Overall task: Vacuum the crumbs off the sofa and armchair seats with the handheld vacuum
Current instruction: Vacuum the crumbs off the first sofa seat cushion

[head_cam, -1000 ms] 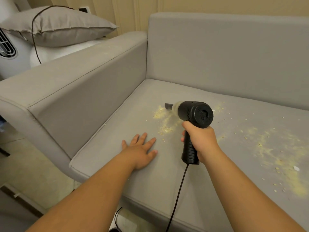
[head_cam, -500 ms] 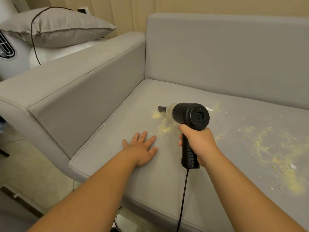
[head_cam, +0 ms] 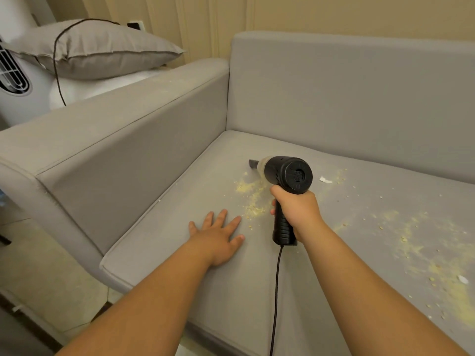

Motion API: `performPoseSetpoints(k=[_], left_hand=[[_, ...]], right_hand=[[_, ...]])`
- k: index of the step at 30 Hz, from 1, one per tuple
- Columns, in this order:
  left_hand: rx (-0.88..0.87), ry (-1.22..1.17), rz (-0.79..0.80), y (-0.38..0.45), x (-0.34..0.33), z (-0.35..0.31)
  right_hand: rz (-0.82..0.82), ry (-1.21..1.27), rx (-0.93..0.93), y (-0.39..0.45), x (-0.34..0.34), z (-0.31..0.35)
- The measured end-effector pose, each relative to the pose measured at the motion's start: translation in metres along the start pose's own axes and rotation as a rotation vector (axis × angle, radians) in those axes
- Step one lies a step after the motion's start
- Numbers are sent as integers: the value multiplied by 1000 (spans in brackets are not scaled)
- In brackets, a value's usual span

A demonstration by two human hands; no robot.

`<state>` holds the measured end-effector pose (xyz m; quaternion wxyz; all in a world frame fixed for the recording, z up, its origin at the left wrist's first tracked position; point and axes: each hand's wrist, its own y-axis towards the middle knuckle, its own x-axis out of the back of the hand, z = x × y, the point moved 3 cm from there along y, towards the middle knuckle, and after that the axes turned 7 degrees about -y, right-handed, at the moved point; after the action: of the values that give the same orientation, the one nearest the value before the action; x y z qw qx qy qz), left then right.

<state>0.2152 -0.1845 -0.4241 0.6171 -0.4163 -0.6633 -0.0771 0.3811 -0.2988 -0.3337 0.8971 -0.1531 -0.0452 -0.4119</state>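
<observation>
Crumbs lie on the sofa seat beside your flat, spread left hand; your right hand grips the handheld vacuum, nozzle over them.

head view | looks forward-down | close over sofa seat
</observation>
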Motion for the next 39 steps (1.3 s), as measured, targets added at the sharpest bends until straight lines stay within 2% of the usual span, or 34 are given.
performPoseSetpoints(k=[14,20,30,39], left_hand=[[15,-19,26,-5,7,-8],[25,-11,28,-12,6,-4],[25,20,38,-11,4,4],[35,-7,35,-24,2,11]], right_hand=[[90,-3,-37,-58,15,-13],[54,-2,-26,-65,25,-16],[113,-29,4,-59,-7,-10],[-38,-10,-45,-72,49,-11]])
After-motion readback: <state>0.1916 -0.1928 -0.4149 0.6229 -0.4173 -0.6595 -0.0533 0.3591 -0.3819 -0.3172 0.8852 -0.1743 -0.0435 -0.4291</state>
